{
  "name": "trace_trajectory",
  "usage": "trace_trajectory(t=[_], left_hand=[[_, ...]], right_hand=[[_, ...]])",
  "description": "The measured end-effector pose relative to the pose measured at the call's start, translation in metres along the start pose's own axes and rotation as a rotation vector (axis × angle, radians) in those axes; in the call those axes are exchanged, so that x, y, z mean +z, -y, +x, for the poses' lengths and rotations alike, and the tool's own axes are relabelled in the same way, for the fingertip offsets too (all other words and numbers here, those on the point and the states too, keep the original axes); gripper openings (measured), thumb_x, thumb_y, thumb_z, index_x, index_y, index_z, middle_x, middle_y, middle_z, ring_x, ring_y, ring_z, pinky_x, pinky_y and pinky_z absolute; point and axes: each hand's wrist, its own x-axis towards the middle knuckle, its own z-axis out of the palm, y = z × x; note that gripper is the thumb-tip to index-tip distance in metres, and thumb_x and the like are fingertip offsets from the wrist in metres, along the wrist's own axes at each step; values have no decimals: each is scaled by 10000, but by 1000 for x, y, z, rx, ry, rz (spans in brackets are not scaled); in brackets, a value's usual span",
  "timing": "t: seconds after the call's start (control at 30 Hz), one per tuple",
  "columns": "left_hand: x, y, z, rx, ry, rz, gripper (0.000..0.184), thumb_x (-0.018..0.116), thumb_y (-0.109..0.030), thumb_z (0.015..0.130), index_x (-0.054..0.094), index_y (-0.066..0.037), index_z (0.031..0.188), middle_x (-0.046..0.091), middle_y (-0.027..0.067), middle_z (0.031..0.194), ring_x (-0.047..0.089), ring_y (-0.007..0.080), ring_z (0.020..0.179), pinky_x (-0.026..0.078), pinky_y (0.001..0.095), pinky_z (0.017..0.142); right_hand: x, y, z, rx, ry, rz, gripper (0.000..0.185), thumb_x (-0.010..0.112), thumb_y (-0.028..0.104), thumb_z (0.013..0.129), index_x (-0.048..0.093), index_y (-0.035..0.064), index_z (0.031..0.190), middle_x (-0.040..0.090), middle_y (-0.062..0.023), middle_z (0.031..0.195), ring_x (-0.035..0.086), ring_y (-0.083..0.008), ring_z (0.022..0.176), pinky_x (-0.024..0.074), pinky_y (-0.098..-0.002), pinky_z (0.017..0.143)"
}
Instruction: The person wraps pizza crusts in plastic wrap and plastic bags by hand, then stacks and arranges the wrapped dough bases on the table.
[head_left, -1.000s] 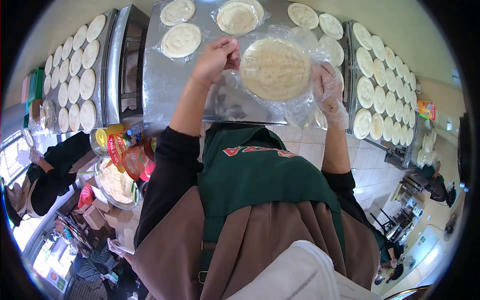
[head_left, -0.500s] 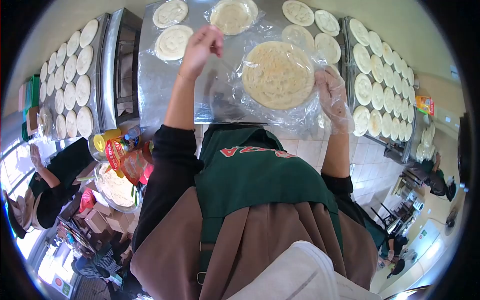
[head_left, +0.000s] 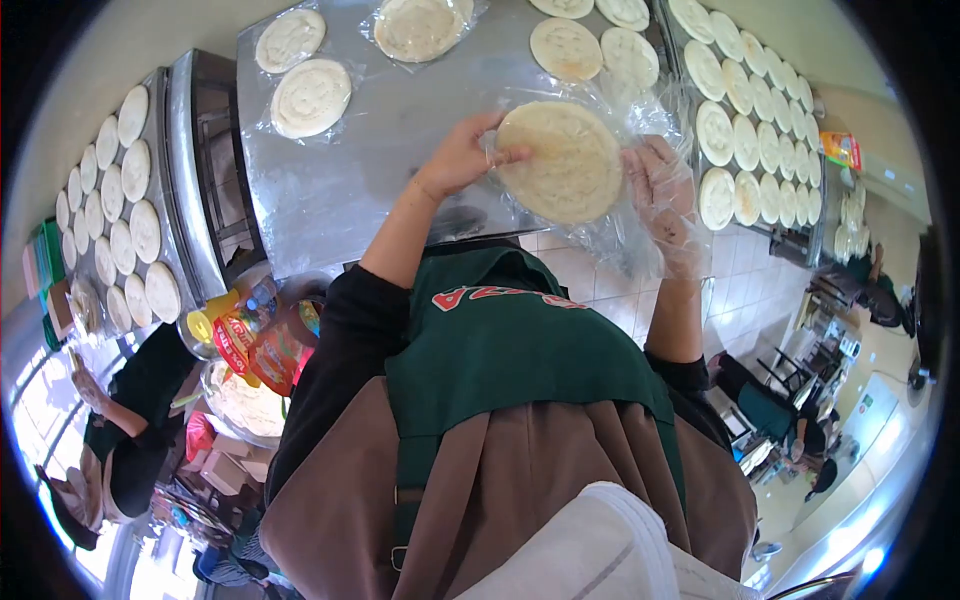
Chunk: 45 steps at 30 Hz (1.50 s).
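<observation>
A round flat bread (head_left: 565, 165) in a clear plastic bag is held up over the front edge of the metal table (head_left: 400, 180). Bare, my left hand (head_left: 468, 155) grips its left edge, with the thumb lying across the near face. My right hand (head_left: 662, 190), in a clear loose glove, has its fingers closed on the bag's crumpled plastic (head_left: 625, 235) at the right. Beyond lie two breads on plastic at the left, one of them a pale round (head_left: 312, 98), another bagged bread (head_left: 422, 25) at the top, and several more (head_left: 566, 50) at the upper right.
Racks of round breads stand at the left (head_left: 145, 232) and right (head_left: 716, 133). Left of my body are a bowl of pale dough or flour (head_left: 245, 400), red packets (head_left: 275, 355) and cardboard boxes (head_left: 228, 470). One co-worker (head_left: 140, 440) is at the far left, others at the right.
My left hand, apart from the bagged bread half a second ago, has moved right and taken hold of its left edge. The view has turned, shifting the table and racks.
</observation>
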Motion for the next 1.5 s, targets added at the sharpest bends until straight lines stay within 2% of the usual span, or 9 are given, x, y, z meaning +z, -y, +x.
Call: trace_trajectory(t=[0.37, 0.57, 0.67, 0.77, 0.9, 1.1, 1.3, 1.37, 1.5], left_hand=[[-28, 42, 10, -40, -370, -787, 344, 652, -102, 846, 528, -21, 1156, 640, 71, 1028, 610, 134, 912, 468, 295, 850], [-35, 75, 38, 50, -454, 172, 401, 634, -87, 818, 471, -53, 1184, 536, 138, 1199, 560, 230, 1086, 450, 344, 918], [-27, 105, 40, 336, -271, 1296, 485, 654, -123, 761, 460, -53, 1199, 482, 172, 1229, 480, 312, 1163, 407, 412, 950], [-44, 121, 65, 28, -240, 774, 600, 659, -156, 715, 409, -7, 1240, 453, 218, 1236, 429, 387, 1171, 360, 459, 978], [-104, 136, 126, -167, -970, 455, 688, 678, -162, 711, 328, 97, 1243, 463, 288, 1182, 472, 393, 1103, 394, 412, 945], [-174, 155, 179, -351, -888, -305, 654, 741, -219, 724, 386, 48, 1205, 570, 156, 1061, 606, 282, 888, 502, 398, 683], [-131, 86, 150, -91, -798, -510, 369, 667, -50, 804, 474, -23, 1117, 585, 116, 1046, 617, 242, 888, 517, 350, 613], [-116, 72, 140, 24, -729, -468, 334, 654, -46, 817, 485, -25, 1104, 584, 111, 1047, 615, 235, 898, 513, 340, 638], [-53, 6, 105, 324, -677, 84, 269, 626, -36, 838, 519, -25, 1084, 606, 103, 1073, 603, 195, 913, 493, 302, 725]], right_hand=[[-8, -52, -49, 364, -181, -191, 163, 524, 121, 906, 649, 30, 855, 628, -110, 860, 600, -285, 809, 466, -319, 740], [-37, -56, -61, 372, -341, -342, 185, 536, 145, 895, 661, 16, 854, 641, -150, 827, 601, -307, 809, 456, -370, 765], [-45, -52, -57, 533, -306, -318, 215, 539, 174, 895, 658, -3, 870, 640, -149, 849, 598, -286, 831, 445, -356, 809], [-47, -59, -54, 430, -366, -283, 120, 562, 99, 855, 646, 18, 886, 648, -165, 849, 597, -314, 835, 427, -378, 892], [-34, -74, -52, 513, -446, -2, 215, 518, 6, 838, 623, 26, 1024, 637, -140, 1030, 584, -268, 972, 393, -364, 947], [-35, -40, -22, 452, -407, 274, 556, 423, -128, 750, 498, 34, 1276, 523, -118, 1276, 442, -228, 1218, 326, -351, 1021], [-48, -70, -27, 362, 30, -230, 590, 392, -113, 725, 564, 95, 1249, 530, -168, 1158, 514, -186, 1026, 392, -272, 857], [-48, -61, -23, 435, 126, -270, 584, 456, -74, 762, 576, 296, 1198, 519, -192, 1201, 586, -330, 950, 459, -413, 818], [-30, -67, -16, 481, 335, -538, 278, 467, 16, 795, 655, 147, 952, 537, -185, 1109, 605, -324, 851, 473, -426, 727]])
